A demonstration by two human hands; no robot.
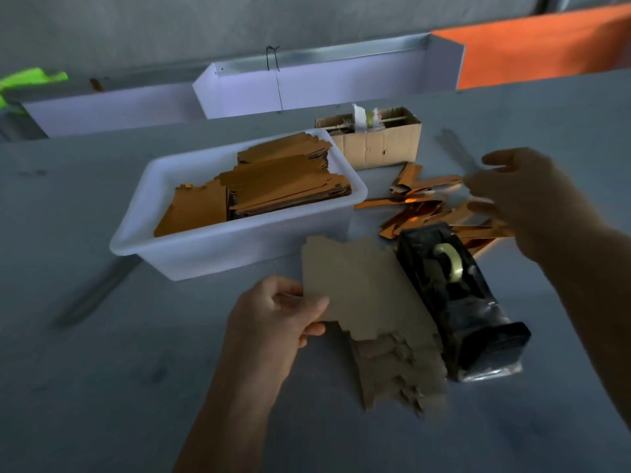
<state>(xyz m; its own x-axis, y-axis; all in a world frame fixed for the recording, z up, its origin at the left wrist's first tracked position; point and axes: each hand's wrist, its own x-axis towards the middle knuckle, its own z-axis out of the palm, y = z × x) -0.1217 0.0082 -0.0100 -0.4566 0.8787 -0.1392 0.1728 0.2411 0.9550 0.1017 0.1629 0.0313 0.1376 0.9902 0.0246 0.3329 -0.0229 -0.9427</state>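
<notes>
**Left hand [276,312] pinching one card blank over the stack; right hand over the foil strips**

You are holding a brown die-cut card blank [362,285] by its near left edge, thumb on top and fingers curling underneath. It is tilting just above the stack of matching blanks [399,370] lying on the table [102,370]. The blank is reading as light, thin and fairly stiff. Its notched tabs are likely to crease or snag, so grip along the plain edge, clear of the cut-outs.

Touching the stack on its right, a black tape dispenser [461,302] is sitting with a pale roll in it. Beyond it, your right hand [522,203] is hovering over loose gold foil strips [420,213], fingers extended and apart. Blur is preventing any finding on contact.

Further out, a white tub [239,254] is holding gold-faced blanks [283,179], with an open cardboard box [379,145] behind it. The grey table surface is looking smooth and matt, under dim lighting. White trays [324,87] are lining the far edge against a grey wall.
</notes>
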